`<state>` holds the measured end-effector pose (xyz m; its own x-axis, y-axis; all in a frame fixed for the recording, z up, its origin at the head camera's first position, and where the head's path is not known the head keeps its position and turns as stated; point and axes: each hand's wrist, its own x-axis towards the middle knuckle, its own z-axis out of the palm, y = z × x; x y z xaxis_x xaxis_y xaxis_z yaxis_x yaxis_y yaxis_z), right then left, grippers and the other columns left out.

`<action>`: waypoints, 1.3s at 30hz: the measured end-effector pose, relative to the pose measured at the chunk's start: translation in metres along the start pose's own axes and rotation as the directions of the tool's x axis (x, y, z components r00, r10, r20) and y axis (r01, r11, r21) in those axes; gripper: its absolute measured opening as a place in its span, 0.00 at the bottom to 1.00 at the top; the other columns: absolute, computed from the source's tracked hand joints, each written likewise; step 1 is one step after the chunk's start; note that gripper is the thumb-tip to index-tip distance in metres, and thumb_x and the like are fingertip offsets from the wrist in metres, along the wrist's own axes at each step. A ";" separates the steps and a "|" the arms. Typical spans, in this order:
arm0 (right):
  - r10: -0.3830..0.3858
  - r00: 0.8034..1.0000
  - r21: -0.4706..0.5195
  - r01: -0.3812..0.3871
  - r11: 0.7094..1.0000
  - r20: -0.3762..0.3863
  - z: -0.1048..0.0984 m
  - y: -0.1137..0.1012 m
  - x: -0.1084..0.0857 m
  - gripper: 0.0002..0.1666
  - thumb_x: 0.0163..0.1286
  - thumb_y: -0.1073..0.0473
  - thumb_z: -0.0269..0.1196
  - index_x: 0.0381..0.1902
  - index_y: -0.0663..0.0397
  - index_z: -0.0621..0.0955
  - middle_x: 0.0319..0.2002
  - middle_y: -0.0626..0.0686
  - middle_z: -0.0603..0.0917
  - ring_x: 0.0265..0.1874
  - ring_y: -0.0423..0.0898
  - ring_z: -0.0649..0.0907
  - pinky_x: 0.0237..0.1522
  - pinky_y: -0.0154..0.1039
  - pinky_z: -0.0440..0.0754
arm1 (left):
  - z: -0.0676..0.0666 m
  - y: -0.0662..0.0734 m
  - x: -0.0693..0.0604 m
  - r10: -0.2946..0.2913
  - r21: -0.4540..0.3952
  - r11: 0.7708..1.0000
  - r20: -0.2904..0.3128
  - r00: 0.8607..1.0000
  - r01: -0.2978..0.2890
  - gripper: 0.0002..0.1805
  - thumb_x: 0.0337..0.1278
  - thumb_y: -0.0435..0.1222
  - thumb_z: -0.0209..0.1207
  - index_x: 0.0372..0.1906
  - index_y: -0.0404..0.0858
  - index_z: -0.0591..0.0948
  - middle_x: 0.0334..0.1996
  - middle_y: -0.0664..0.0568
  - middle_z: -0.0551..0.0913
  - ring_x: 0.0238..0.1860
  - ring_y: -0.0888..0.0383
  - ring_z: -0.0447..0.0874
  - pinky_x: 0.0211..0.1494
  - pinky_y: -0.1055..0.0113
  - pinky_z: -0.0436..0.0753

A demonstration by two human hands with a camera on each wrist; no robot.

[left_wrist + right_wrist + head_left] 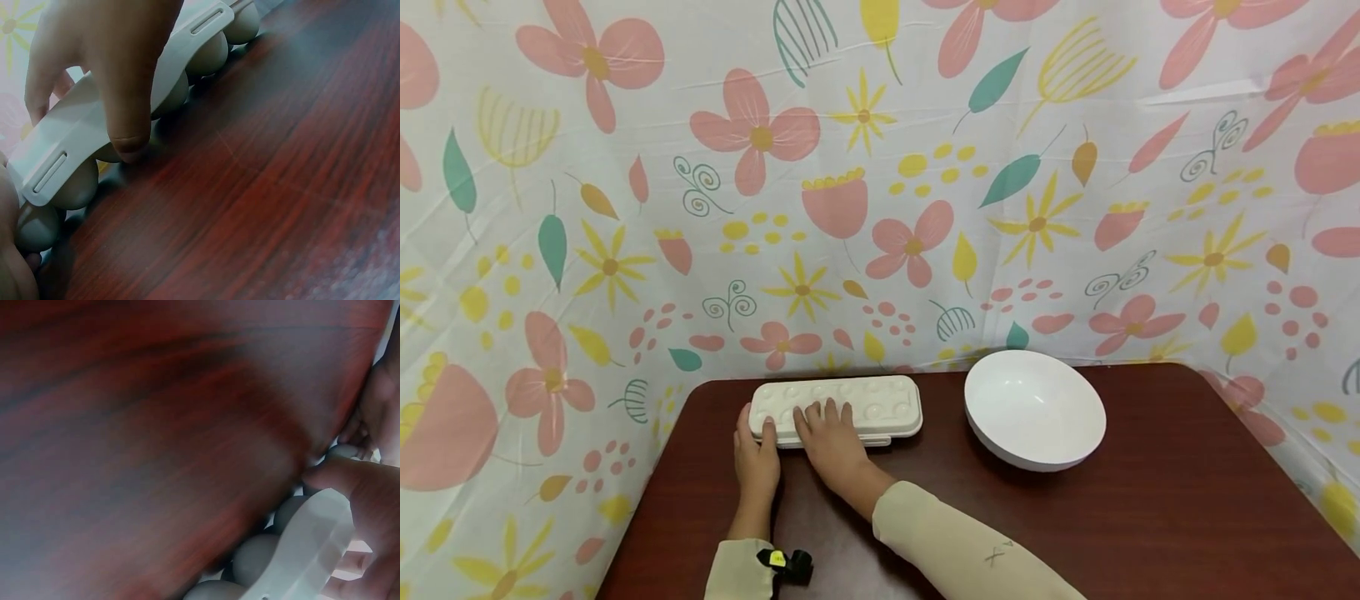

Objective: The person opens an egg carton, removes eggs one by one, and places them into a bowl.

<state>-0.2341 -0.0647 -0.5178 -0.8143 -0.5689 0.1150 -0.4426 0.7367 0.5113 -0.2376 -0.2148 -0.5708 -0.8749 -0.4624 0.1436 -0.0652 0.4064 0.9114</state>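
Note:
A white plastic egg box (880, 396) with rounded bumps on its closed lid lies near the table's back edge. My left hand (756, 458) grips its left end, thumb on the front corner and fingers around the side. Across the middle of the lid rests my right hand (833, 446), fingers spread and fairly straight. In the left wrist view, the right thumb (131, 134) reaches down over the long front clasp (56, 172). Round cups (78, 184) of the base show below that clasp. Whatever the box contains is hidden.
To the right of the egg box stands a large white bowl (1037, 408), with nothing visible inside. Both stand on a dark reddish-brown wooden table (1135, 500). A flower-printed cloth (910, 167) hangs behind the table's back edge.

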 end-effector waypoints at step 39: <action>0.036 0.998 -0.183 -0.044 0.982 -0.051 0.001 -0.017 0.014 0.28 0.83 0.44 0.45 0.73 0.49 0.62 0.60 0.58 0.73 0.60 0.58 0.80 0.55 0.55 0.85 | -0.001 0.001 -0.001 0.007 0.021 1.000 0.001 1.000 -0.007 0.33 0.76 0.53 0.47 0.79 0.46 0.59 0.68 0.32 0.67 0.67 0.32 0.68 0.66 0.35 0.66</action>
<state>-0.2386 -0.0850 -0.5251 -0.8094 -0.5602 0.1763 -0.3298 0.6820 0.6528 -0.2365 -0.2143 -0.5696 -0.8759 -0.4586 0.1498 -0.0688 0.4261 0.9021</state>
